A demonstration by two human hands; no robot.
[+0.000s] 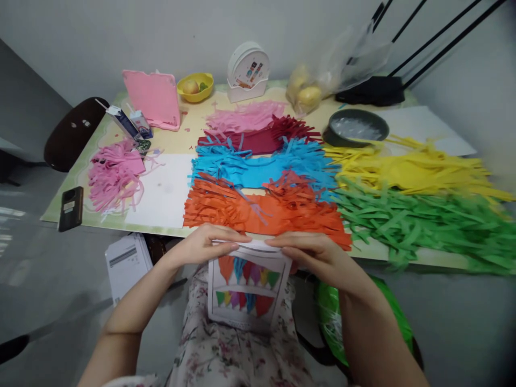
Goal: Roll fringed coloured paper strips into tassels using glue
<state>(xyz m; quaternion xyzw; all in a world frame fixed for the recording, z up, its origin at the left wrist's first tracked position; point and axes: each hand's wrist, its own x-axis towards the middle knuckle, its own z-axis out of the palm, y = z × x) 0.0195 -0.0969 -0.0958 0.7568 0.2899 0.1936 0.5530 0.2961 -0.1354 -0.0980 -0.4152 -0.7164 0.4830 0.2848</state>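
Note:
A printed sheet of paper (245, 290) with two rows of coloured fringe bunting hangs over my lap, its top edge bent or curled. My left hand (203, 243) pinches the upper left of that edge, and my right hand (312, 251) pinches the upper right. Just beyond my fingers lies a bundle of orange fringed paper (262, 212) at the table's front edge. Behind it sit blue (258, 169), dark red (260, 138) and pink (245, 116) fringed bundles. Yellow (407, 167) and green (419, 220) ones spread to the right.
At the left of the table (346, 102) are pink tassels (115, 174), a phone (70, 208), drink cartons (131, 122) and a pink tablet case (153, 99). A yellow bowl (195, 97), fan-like disc stand (248, 72), fruit bag (308, 97) and dark round tin (355, 128) stand farther back.

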